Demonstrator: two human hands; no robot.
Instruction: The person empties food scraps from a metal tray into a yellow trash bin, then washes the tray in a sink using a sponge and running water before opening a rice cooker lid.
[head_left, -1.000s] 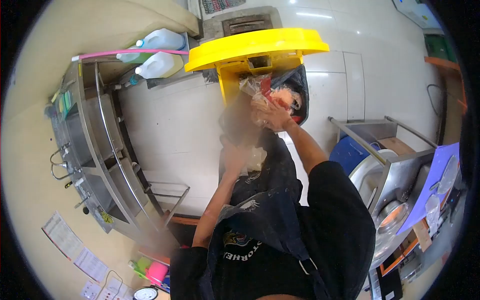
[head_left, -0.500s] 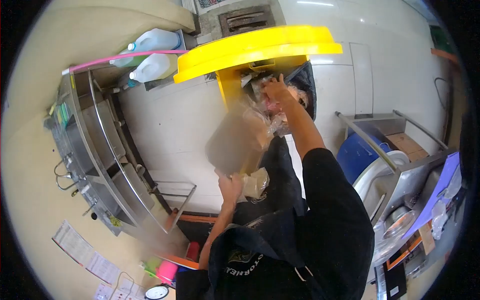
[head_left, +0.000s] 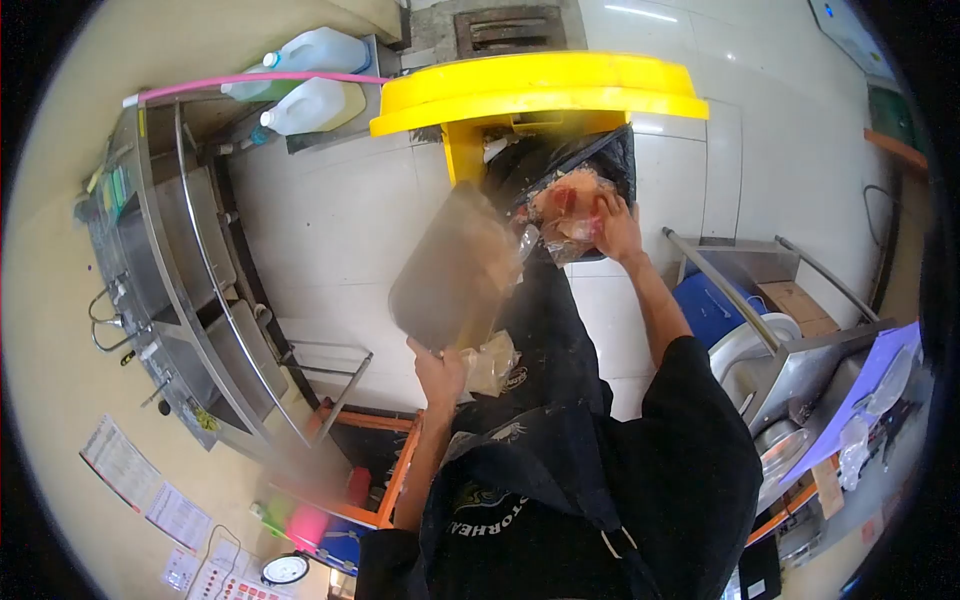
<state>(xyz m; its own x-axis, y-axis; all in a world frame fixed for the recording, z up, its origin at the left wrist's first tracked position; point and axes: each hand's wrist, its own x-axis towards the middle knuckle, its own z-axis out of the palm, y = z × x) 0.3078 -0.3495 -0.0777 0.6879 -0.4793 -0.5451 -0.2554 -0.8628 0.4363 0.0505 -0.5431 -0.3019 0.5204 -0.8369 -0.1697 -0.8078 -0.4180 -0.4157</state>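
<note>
My left hand (head_left: 437, 378) grips the near end of a grey-brown rectangular tub (head_left: 440, 275), which is tilted beside the bin and looks hazy. A crumpled clear plastic bag (head_left: 490, 365) lies by these fingers, at the tub's near edge. The yellow lidded bin (head_left: 462, 155) stands in front of me, its lid raised and a black liner (head_left: 630, 165) inside. My right hand (head_left: 618, 228) is at the right side of the bin's mouth, fingers spread against a heap of food waste and plastic wrap (head_left: 570, 205).
Steel sinks (head_left: 185, 250) with a rail run along the left wall. Several plastic jugs (head_left: 315, 105) stand behind them, under a pink hose (head_left: 250, 76). At right are a blue drum (head_left: 710, 305), a steel stand (head_left: 800, 370) and a purple board (head_left: 850, 405).
My right hand has moved from the middle of the waste to its right edge, uncovering more of the heap. The tub has shifted slightly left, still in my left hand.
</note>
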